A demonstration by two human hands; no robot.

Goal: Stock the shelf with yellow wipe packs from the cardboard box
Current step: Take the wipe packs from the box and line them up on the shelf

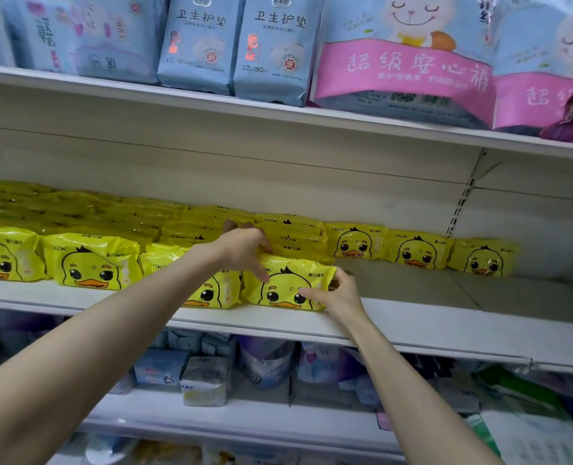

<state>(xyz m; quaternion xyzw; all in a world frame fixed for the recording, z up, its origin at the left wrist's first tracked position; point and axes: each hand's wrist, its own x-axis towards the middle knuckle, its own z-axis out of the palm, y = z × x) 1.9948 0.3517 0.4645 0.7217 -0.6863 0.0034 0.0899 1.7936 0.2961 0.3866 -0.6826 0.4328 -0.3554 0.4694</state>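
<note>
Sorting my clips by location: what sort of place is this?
Probably a shop aisle: tiered white shelves, many identical yellow duck wipe packs facing out, and packaged hygiene goods above.

On the upper shelf [211, 99] we see two pale blue pad packs [238, 45] standing side by side, with a wide pink-banded pack [402, 72] bearing a smiling cartoon face to their right and blurred bluish packs [77, 35] to their left. On the lower shelf [245, 421] we see mixed blue, white and purple packages [208, 374], too blurred to read
</note>
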